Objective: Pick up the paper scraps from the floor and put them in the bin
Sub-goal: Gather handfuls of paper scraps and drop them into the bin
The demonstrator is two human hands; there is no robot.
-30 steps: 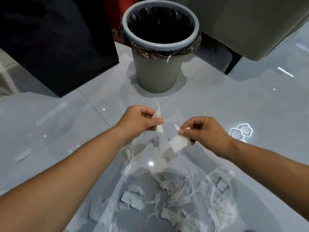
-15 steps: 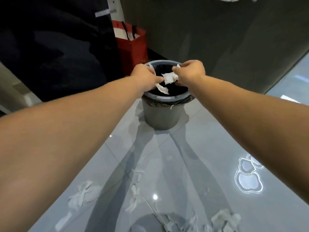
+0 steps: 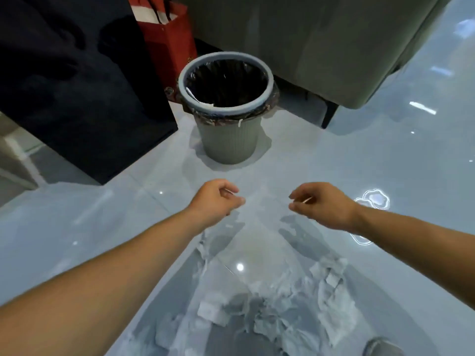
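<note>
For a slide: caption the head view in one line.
Left hand and right hand, loosely curled, hover over paper scraps on the floor, bin ahead.

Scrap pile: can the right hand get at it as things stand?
Probably yes. The right hand hangs empty above the floor, the scrap pile lies just nearer the person, and nothing stands between them.

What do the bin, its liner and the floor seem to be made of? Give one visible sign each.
The bin looks like matte plastic: moulded vertical ribs, smooth rim. Its liner is thin glossy black plastic film, crinkled and folded over the rim. The floor is likely polished ceramic or stone tile: mirror-like, with bright lamp reflections.
</note>
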